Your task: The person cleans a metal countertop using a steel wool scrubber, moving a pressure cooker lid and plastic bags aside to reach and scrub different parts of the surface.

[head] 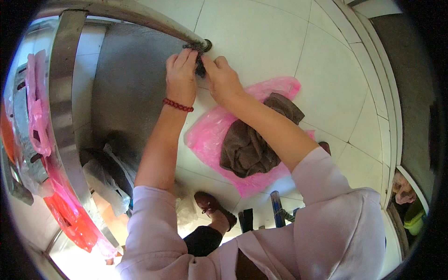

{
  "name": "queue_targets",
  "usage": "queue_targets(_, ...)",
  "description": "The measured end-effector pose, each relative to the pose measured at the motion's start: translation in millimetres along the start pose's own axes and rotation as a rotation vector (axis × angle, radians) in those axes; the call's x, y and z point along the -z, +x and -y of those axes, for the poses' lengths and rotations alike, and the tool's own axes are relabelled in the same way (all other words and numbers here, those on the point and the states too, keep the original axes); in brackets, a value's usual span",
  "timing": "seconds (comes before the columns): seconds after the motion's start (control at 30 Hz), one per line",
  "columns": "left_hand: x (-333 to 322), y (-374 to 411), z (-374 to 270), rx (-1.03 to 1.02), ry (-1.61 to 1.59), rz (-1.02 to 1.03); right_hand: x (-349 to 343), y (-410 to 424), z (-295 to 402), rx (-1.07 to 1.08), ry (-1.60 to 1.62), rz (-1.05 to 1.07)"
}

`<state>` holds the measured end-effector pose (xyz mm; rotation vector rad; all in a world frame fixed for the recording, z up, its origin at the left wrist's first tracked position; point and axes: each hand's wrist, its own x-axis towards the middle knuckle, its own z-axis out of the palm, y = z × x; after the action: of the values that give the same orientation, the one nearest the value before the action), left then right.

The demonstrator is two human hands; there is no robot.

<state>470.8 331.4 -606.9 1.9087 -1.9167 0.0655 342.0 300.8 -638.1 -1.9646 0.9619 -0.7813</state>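
Both hands meet near the foot of a metal leg (164, 26), around a dark grey, fibrous wad (200, 66) that looks like a scouring pad or rag. My left hand (182, 75), with a red bead bracelet (177, 105) at its wrist, has its fingertips closed on the wad's left side. On the other side, my right hand (222, 77) pinches its edge between thumb and fingers. A brown cloth (248, 150) lies crumpled on a pink plastic bag (206, 134) on the tiled floor, partly behind my right forearm.
A metal frame (63, 70) stands at left, with pink and red plastic bags (71, 217) hanging by it. Behind the frame is a dark panel (133, 77), with clear plastic bags (105, 185) below. A shoe (210, 204) rests on the floor tiles. A raised edge (381, 87) curves along the right.
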Motion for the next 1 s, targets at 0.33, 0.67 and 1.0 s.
queue_targets(0.33, 16, -21, 6, 0.132, -0.053, 0.142, -14, -20, 16, -0.097, -0.152, 0.206)
queue_targets(0.67, -2, -2, 4, 0.182, 0.019, 0.130, -35, -11, 5, -0.111, 0.196, -0.013)
queue_targets(1.0, -1, -4, -4, 0.228, 0.279, 0.166, -14, 11, 18, -0.077, -0.525, 0.232)
